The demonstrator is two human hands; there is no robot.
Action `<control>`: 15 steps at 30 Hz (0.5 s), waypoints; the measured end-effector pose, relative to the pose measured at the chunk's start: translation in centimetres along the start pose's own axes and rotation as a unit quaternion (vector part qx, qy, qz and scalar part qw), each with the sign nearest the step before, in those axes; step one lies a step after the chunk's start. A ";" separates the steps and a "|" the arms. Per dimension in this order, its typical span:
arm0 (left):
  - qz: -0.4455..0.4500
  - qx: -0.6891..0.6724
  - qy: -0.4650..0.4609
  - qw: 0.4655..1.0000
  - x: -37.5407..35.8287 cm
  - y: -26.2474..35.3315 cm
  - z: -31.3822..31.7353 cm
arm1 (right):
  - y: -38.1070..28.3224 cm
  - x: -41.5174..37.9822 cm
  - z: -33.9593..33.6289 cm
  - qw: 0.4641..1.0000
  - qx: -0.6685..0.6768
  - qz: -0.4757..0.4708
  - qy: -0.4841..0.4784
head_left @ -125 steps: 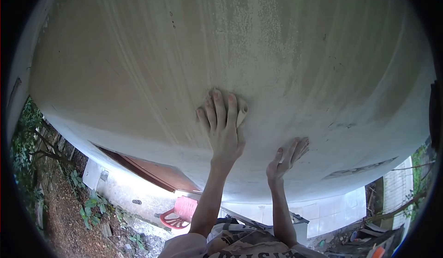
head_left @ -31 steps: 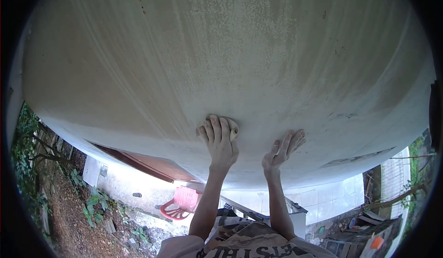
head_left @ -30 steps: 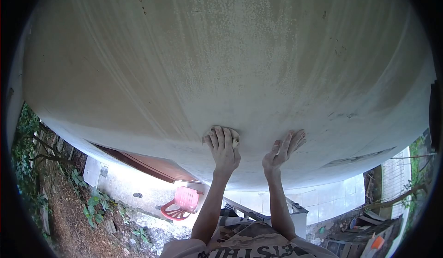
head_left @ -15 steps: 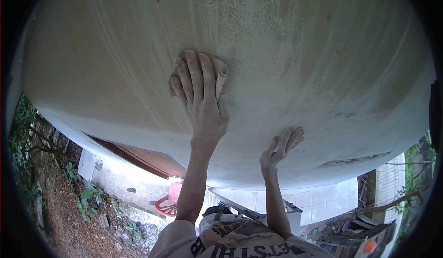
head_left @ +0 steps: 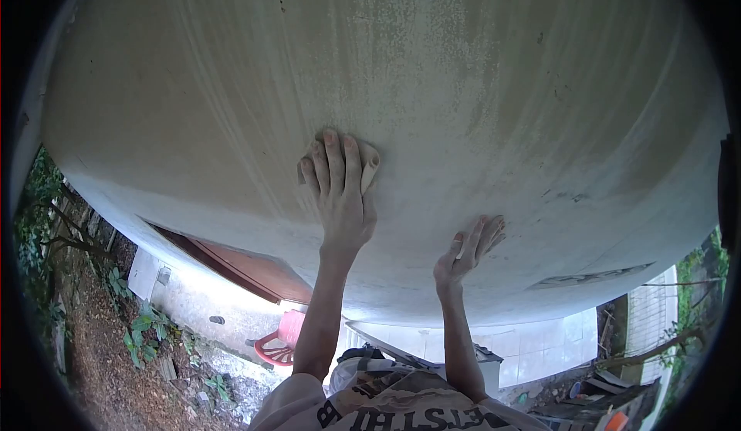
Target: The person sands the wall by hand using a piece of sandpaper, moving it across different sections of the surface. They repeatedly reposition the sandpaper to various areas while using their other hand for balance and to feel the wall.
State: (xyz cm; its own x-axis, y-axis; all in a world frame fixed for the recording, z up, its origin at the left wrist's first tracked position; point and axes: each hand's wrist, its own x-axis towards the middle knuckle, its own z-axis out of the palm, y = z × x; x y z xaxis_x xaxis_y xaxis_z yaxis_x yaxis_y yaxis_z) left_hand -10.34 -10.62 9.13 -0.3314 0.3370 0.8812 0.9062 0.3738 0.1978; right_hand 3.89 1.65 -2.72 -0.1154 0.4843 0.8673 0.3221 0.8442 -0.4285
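My left hand (head_left: 340, 192) presses a folded sheet of sandpaper (head_left: 371, 165) against the pale wall (head_left: 432, 161). Its fingers lie over the sheet, and one edge of the paper curls up beside them. Whitish dust coats the hand. Lower and to the right, my right hand (head_left: 469, 250) rests on the same wall with its fingers stretched out, and nothing shows in it. Around the sandpaper the wall has lighter streaks and a speckled patch above.
A brown door (head_left: 247, 265) is set in the wall at lower left. Below stand a red plastic chair (head_left: 282, 342) and a white cabinet-like box (head_left: 488, 365). Plants (head_left: 147, 331) grow on leaf-covered ground at left; scrap boards (head_left: 598, 400) lie at lower right.
My left hand has slid down the wall with the sandpaper beneath it. My right hand stays in nearly the same place.
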 end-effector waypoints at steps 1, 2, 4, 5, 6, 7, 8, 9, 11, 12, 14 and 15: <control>-0.003 0.003 -0.007 1.000 2.6 0.4 -1.6 | -0.2 -0.1 0.0 1.000 0.003 0.005 0.003; 0.004 0.011 0.001 1.000 3.5 0.2 -2.0 | -0.4 0.0 0.0 1.000 0.006 0.008 0.007; 0.022 0.024 0.020 0.999 4.5 0.1 -2.3 | -0.6 0.2 0.0 1.000 0.010 0.008 0.008; 0.008 0.012 0.001 1.000 3.4 0.1 -1.7 | -0.6 0.3 -0.1 1.000 0.010 0.008 0.006; -0.002 -0.001 -0.019 1.000 1.0 -0.1 -0.6 | -0.6 0.3 -0.2 1.000 0.009 0.009 0.007; 0.002 -0.010 -0.027 1.000 -2.2 -0.4 1.2 | -0.6 0.3 -0.3 1.000 0.009 0.010 0.005; 0.006 -0.018 -0.036 0.999 -6.3 -0.9 3.4 | -0.5 0.2 -0.4 1.000 0.009 0.012 0.002; 0.009 -0.010 -0.047 0.999 -10.8 -1.2 5.7 | -0.6 0.2 -0.4 1.000 0.011 0.013 0.000; 0.033 0.007 -0.050 0.998 -18.1 -1.8 9.8 | -0.9 0.2 -0.4 1.000 0.015 0.015 0.004; 0.033 0.003 -0.051 0.998 -18.1 -1.7 9.6 | -0.9 0.3 -0.5 1.000 0.016 0.014 0.005; 0.033 -0.008 -0.051 0.998 -17.6 -1.8 9.4 | -0.7 0.3 -0.4 1.000 0.018 0.008 0.010; 0.043 0.010 -0.043 0.998 -16.3 -1.9 8.8 | -0.7 0.2 -0.4 1.000 0.018 0.007 0.010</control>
State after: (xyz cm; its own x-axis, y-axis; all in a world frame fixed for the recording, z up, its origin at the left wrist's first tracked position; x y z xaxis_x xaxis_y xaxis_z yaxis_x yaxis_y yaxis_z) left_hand -8.93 -9.24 -9.35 -0.2743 0.4406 0.8548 0.9273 0.3567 0.1137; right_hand 4.02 1.12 -2.13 -0.0919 0.4920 0.8657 0.2902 0.8449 -0.4494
